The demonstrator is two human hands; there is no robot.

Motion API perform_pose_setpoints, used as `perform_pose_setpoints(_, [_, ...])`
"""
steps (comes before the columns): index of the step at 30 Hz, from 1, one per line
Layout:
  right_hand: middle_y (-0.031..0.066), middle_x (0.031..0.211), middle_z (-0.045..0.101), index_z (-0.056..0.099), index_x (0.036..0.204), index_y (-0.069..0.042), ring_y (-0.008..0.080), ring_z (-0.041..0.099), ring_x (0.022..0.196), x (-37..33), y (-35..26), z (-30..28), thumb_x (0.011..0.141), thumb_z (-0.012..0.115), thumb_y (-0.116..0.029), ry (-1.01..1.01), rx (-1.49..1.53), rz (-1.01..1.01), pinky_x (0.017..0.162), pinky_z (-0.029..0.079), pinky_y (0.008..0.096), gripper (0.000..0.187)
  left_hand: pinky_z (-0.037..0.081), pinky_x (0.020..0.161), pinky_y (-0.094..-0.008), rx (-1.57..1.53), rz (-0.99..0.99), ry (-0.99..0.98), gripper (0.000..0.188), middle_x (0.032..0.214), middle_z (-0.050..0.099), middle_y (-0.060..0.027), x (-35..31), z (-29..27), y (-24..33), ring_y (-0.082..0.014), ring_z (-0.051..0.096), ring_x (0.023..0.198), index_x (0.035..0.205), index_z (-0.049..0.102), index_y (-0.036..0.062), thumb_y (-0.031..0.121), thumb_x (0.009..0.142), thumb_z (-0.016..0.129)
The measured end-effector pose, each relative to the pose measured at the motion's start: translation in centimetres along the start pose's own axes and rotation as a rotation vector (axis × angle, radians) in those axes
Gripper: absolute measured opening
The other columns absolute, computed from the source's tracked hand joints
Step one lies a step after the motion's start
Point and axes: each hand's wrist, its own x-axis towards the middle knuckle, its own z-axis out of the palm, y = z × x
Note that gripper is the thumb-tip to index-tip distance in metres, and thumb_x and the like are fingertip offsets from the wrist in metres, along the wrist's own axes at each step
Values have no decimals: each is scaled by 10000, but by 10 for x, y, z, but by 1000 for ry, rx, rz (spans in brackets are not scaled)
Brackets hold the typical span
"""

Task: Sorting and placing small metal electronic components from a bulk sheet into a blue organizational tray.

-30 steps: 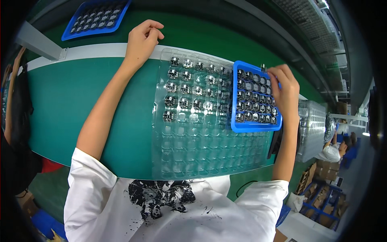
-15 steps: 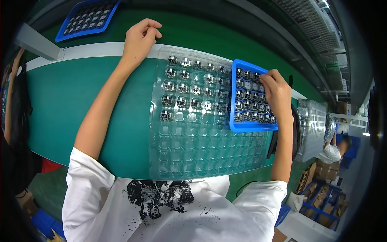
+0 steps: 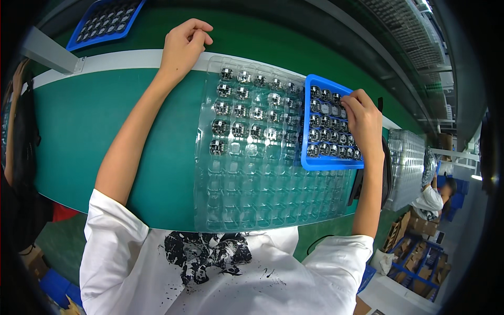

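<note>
My right hand (image 3: pixel 365 118) is over the right side of a blue plastic tray (image 3: pixel 305 163) holding rows of small round electronic modules (image 3: pixel 313 135). Its thumb and fingers pinch at one module in an upper row, mostly covered by the fingertips. Left of the blue tray, and partly under it, lies a clear plastic blister tray (image 3: pixel 257 202). Similar modules (image 3: pixel 222 108) fill many of its upper pockets; its lower pockets hold none. My left hand (image 3: pixel 184 46) is beyond the white rail at the far edge, fingers curled, nothing visible in them.
A second blue tray of modules (image 3: pixel 107 23) lies at the far left, near a white post (image 3: pixel 52 51). Stacked clear trays (image 3: pixel 403 168) stand at the right, beside a black object (image 3: pixel 387 173). Another person (image 3: pixel 431 198) is farther off, near cartons (image 3: pixel 422 224).
The view has shifted slightly. My right hand stays pinched at nearly the same place over the blue tray, and my left hand stays curled beyond the rail.
</note>
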Motion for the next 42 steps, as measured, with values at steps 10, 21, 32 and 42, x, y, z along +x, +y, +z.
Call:
perform_pose_setpoints(10, [121, 842, 595, 665, 900, 17, 312, 619, 727, 4, -3, 3, 826, 666, 19, -21, 32, -17, 621, 488, 393, 75, 452, 587, -237, -4, 12, 17, 216, 776, 674, -42, 1, 0, -4, -77, 563, 648, 1013, 675, -4, 71, 907, 503])
perform_pose_setpoints(21, [132, 906, 624, 668, 1033, 5, 264, 626, 774, 13, -30, -15, 821, 684, 27, 20, 63, 99, 697, 507, 351, 215, 457, 588, -246, 0, 65, 36, 218, 765, 689, -50, 2, -9, -3, -90, 578, 645, 1003, 680, -1, 69, 899, 502])
perform_pose_setpoints(32, [90, 812, 588, 691, 872, -31, 290, 636, 718, 37, -134, 30, 765, 725, -46, -159, 208, -139, 608, 519, 383, 113, 475, 603, -251, -12, 49, 11, 221, 776, 692, -51, 2, -5, -1, -93, 588, 653, 1011, 680, -2, 72, 896, 507])
perform_pose_setpoints(42, [113, 781, 580, 704, 929, 13, 221, 598, 675, 13, -23, -35, 810, 688, 55, 100, 216, 61, 596, 467, 314, 127, 476, 619, -242, -14, 16, 6, 228, 804, 685, -55, 0, -10, 2, -92, 572, 672, 1032, 674, -4, 77, 914, 497])
